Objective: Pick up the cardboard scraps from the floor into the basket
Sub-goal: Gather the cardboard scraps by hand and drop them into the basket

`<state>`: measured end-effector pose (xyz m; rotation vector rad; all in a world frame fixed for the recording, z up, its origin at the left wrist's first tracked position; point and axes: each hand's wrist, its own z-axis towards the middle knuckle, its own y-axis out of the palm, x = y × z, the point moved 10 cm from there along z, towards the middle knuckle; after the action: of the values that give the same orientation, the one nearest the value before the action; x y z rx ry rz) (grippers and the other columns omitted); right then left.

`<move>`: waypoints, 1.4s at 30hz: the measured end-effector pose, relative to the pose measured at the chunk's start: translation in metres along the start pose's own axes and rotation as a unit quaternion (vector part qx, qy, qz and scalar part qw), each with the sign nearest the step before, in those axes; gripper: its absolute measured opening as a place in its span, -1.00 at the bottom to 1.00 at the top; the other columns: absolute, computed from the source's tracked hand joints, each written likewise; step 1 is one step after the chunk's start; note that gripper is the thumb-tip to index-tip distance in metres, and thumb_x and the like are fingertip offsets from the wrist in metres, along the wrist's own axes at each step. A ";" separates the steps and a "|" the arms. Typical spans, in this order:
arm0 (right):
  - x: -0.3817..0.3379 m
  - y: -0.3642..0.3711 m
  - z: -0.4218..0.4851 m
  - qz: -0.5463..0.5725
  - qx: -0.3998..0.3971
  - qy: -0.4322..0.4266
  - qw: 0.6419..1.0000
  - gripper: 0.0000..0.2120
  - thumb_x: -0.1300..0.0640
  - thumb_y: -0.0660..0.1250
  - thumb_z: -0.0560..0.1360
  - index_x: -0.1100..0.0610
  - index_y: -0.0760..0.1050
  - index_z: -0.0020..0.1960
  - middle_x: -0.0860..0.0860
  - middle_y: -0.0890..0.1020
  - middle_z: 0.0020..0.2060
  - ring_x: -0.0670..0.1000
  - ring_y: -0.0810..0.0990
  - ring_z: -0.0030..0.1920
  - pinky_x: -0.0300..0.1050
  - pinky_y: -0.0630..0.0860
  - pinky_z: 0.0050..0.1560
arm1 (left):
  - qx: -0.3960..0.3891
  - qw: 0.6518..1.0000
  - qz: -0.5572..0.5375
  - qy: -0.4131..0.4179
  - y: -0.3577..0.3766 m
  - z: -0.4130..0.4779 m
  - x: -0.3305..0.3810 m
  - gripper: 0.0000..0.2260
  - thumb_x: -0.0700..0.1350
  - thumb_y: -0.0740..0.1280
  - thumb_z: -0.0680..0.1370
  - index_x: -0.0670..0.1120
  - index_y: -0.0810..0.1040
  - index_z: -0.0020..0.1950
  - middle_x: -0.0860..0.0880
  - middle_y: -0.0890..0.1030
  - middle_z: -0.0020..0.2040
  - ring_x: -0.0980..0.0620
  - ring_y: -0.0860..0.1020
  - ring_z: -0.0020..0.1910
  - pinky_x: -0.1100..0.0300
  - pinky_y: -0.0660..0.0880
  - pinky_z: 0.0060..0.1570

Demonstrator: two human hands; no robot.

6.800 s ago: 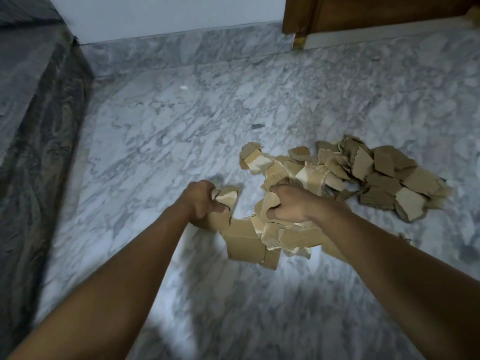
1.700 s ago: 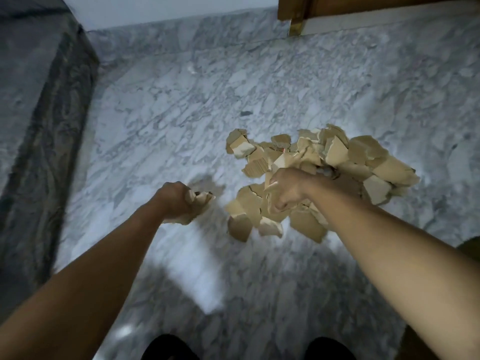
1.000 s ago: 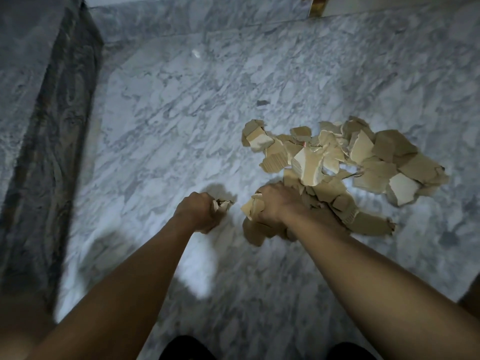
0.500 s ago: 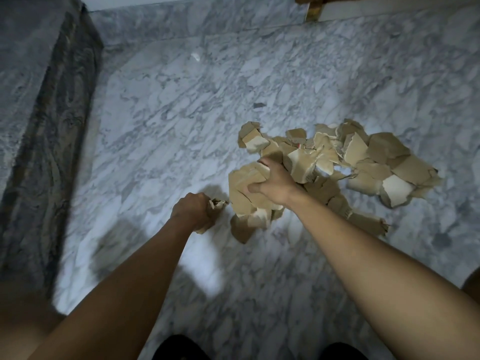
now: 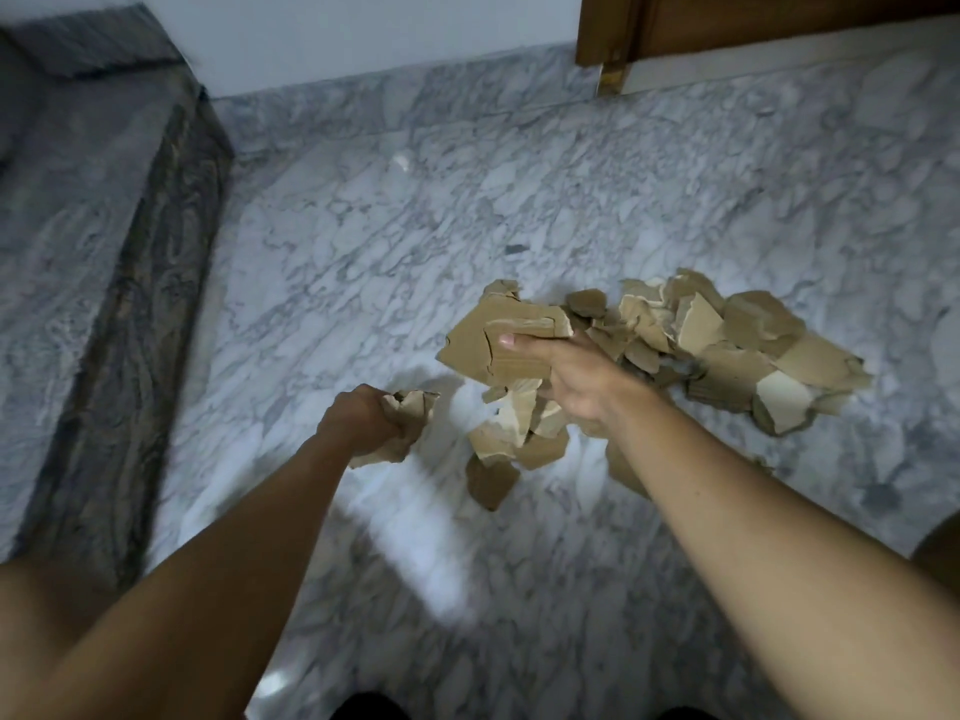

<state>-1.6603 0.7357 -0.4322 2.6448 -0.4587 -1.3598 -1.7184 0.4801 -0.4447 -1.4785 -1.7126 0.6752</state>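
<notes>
Marble floor [image 5: 363, 252] carries torn tan cardboard scraps [image 5: 727, 345], some pale-faced. Right hand [image 5: 582, 387] fingers clamp a bunch; left hand [image 5: 358, 418] fingers clench a wad.

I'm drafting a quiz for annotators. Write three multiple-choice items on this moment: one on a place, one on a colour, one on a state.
1. Where is the loose pile of scraps?
A. On a table
B. On the floor, right of the right hand
C. On a chair

2. What colour is the floor?
A. Red
B. Green
C. White with grey veins

3. What is the left hand doing?
A. Gripping brown pieces
B. Lying flat, fingers spread
C. Out of view

1 B: it lies on marble beyond the right hand and its gripped bundle.
2 C: veined marble.
3 A: its fingers curl round them.
</notes>
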 end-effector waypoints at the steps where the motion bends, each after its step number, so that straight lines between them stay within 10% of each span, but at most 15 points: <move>1: -0.003 0.000 -0.001 0.015 0.002 -0.002 1.000 -0.13 -0.07 0.72 0.10 0.04 0.51 0.35 -0.04 0.66 0.21 0.02 0.53 0.32 0.21 0.25 0.44 | 0.003 1.000 -0.018 -0.002 -0.004 0.002 -0.001 -0.75 0.08 0.47 0.31 0.00 0.58 -0.11 -0.06 0.64 -0.11 -0.07 0.59 -0.10 0.22 0.42 -0.19; 6: -0.024 -0.017 -0.004 0.039 0.106 -0.068 0.991 -0.64 0.11 0.63 0.33 0.07 0.67 0.09 0.04 0.74 0.01 0.12 0.68 0.12 0.25 0.50 0.32 | -0.093 0.979 -0.182 0.023 0.003 0.003 0.012 -0.65 -0.07 0.66 0.19 -0.09 0.69 -0.09 -0.07 0.72 -0.18 -0.09 0.70 -0.19 0.11 0.62 -0.17; 13: -0.042 -0.062 -0.018 0.106 0.130 -0.124 0.978 -0.63 0.21 0.58 0.38 0.10 0.65 0.17 0.07 0.73 0.05 0.08 0.71 0.09 0.08 0.60 0.19 | -0.160 0.971 -0.131 0.118 0.037 -0.008 0.067 -0.74 -0.09 0.64 0.25 -0.03 0.70 -0.12 -0.01 0.72 -0.17 -0.03 0.70 -0.12 0.11 0.63 -0.02; 18: -0.046 -0.097 -0.036 -0.277 0.170 -0.112 0.939 -0.49 -0.04 0.64 0.25 -0.05 0.57 0.15 -0.09 0.67 0.04 -0.04 0.65 0.09 -0.05 0.59 0.16 | -0.107 0.981 0.026 0.158 0.047 -0.001 0.086 -0.78 -0.05 0.59 0.28 0.08 0.57 -0.22 0.10 0.62 -0.25 0.10 0.58 -0.22 0.30 0.46 -0.26; 23: 0.000 -0.094 -0.038 -0.627 0.044 0.035 0.777 -0.24 -0.09 0.59 0.22 0.10 0.49 0.36 0.04 0.60 0.24 0.10 0.60 0.18 -0.10 0.56 0.14 | -0.116 0.954 0.262 0.092 0.054 0.017 0.044 -0.64 -0.03 0.55 0.29 -0.08 0.64 0.04 -0.06 0.59 -0.10 -0.05 0.54 -0.14 0.16 0.53 -0.14; 28: 0.045 -0.056 -0.026 -0.670 -0.015 0.005 0.742 -0.58 -0.06 0.48 0.30 0.01 0.59 0.12 0.05 0.59 0.12 0.10 0.57 0.13 -0.14 0.52 0.10 | -0.064 0.949 0.239 0.195 0.052 0.020 0.076 -0.79 -0.10 0.44 0.35 0.00 0.63 -0.03 -0.02 0.60 -0.07 0.00 0.55 -0.13 0.19 0.48 -0.23; 33: 0.066 -0.049 -0.015 -0.673 -0.022 -0.031 0.738 -0.50 -0.11 0.44 0.35 0.01 0.53 0.25 0.06 0.56 0.20 0.12 0.54 0.22 -0.12 0.48 0.11 | -0.057 0.922 0.268 0.274 0.078 0.032 0.104 -0.50 -0.02 0.47 0.37 0.02 0.51 0.30 -0.01 0.46 0.24 -0.06 0.54 0.13 0.07 0.53 0.12; 42: 0.066 -0.047 -0.025 -0.740 -0.032 -0.058 0.669 -0.64 -0.08 0.41 0.38 -0.02 0.53 0.15 0.04 0.60 0.18 0.15 0.54 0.19 -0.01 0.39 0.08 | -0.021 0.934 0.293 0.205 0.080 0.038 0.095 -0.84 -0.02 0.39 0.39 -0.04 0.60 -0.09 -0.06 0.58 -0.12 -0.04 0.54 -0.17 0.18 0.40 -0.28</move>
<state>-1.5948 0.7580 -0.4802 2.5696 2.1386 -1.5582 -1.7074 0.5911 -0.5107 -2.0193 -0.9694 0.5702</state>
